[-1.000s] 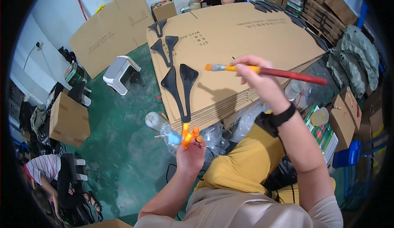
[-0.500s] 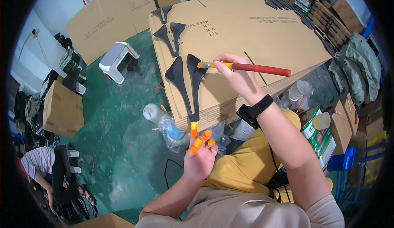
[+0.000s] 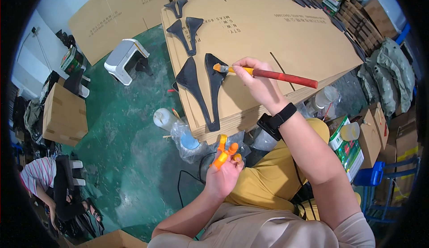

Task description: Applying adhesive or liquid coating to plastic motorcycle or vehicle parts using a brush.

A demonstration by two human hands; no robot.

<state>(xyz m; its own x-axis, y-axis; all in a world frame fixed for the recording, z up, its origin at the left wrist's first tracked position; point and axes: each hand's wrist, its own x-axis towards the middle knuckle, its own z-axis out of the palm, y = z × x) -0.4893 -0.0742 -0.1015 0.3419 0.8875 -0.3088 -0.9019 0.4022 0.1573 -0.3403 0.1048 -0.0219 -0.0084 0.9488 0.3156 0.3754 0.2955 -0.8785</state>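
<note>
My right hand (image 3: 257, 76) is closed around a brush (image 3: 283, 76) with a red handle. Its bristles rest on the right arm of a black V-shaped piece (image 3: 192, 83), which lies on the stacked cardboard sheets (image 3: 254, 33) with its point at the near edge. Below that point, my left hand (image 3: 225, 167) is off the stack, palm up, fingers apart and slightly bent. Orange covers are on several of its fingertips, and it holds nothing. Two smaller black V-shaped pieces, one mid-sized (image 3: 190, 36) and one small (image 3: 177, 8), lie farther up the stack's left side.
More black pieces (image 3: 333, 20) line the stack's far right edge. A white bottle (image 3: 164, 118) and plastic bags stand by its near left corner. A grey-white stool (image 3: 126, 60) is on the green floor. Another person (image 3: 42, 181) sits at lower left; a yellow cup (image 3: 350, 132) is at right.
My left hand has come away from the point of the large black piece and moved slightly right and down. The brush stays on the right arm, and the view has shifted a little.
</note>
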